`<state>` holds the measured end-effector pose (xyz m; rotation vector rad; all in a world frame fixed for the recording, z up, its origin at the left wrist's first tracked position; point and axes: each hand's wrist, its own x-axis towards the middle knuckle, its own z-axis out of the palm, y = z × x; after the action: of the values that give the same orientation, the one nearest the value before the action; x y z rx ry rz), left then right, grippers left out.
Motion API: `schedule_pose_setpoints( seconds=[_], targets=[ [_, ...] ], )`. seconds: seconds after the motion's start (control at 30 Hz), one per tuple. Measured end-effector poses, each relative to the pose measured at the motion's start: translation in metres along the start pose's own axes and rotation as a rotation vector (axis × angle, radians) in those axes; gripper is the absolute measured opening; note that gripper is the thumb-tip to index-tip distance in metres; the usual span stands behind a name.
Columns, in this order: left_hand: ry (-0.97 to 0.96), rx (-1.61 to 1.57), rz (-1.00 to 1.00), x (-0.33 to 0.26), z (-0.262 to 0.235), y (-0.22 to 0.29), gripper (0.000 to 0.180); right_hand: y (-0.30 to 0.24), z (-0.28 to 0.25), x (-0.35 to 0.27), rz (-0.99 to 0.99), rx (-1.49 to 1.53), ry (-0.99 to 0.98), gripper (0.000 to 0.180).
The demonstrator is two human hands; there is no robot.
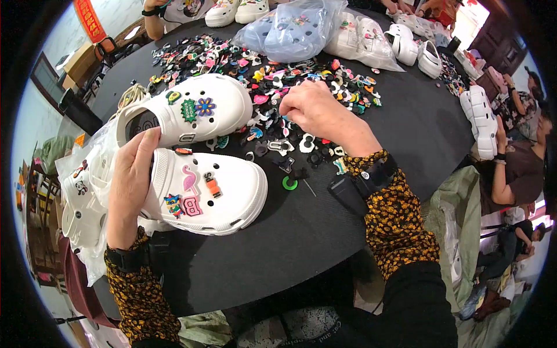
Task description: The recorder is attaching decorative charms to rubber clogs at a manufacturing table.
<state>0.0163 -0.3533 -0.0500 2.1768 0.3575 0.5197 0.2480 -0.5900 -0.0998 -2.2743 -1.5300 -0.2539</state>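
A pair of white clogs lies side by side on the dark table. The farther clog carries an avocado, a green burst and a blue flower charm. On the nearer clog sit a pink flamingo, a small cartoon figure, a pink letter and an orange charm. My left hand is closed on the clogs at their openings, thumb on top between them; its other fingers are mostly hidden. Over the pile of colourful shoe charms, my right hand has its fingers pinched together; what they hold is hidden.
A bright green ring-shaped piece and a thin pin lie near the pile. Bagged blue clogs and bagged white clogs stand behind it. More white clogs are at left. Another person holds a white clog at right.
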Motion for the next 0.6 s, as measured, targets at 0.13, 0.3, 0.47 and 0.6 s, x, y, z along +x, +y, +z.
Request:
schedule_pose_setpoints(
  seconds=[0.13,0.3,0.47,0.6],
  targets=[
    [0.004,-0.009,-0.008,0.000,0.000,-0.001,0.041,-0.011,-0.015,0.000,0.074,0.052,-0.282,0.011],
    [0.009,-0.005,-0.005,0.001,0.002,-0.003,0.041,-0.010,-0.006,-0.005,0.005,-0.009,-0.244,0.012],
    [0.014,-0.001,0.009,0.000,0.001,-0.002,0.041,-0.004,-0.003,-0.004,0.028,-0.050,-0.203,0.012],
    [0.011,0.003,0.002,0.002,0.002,-0.004,0.040,-0.007,-0.007,-0.005,0.036,-0.041,-0.130,0.012]
  ],
)
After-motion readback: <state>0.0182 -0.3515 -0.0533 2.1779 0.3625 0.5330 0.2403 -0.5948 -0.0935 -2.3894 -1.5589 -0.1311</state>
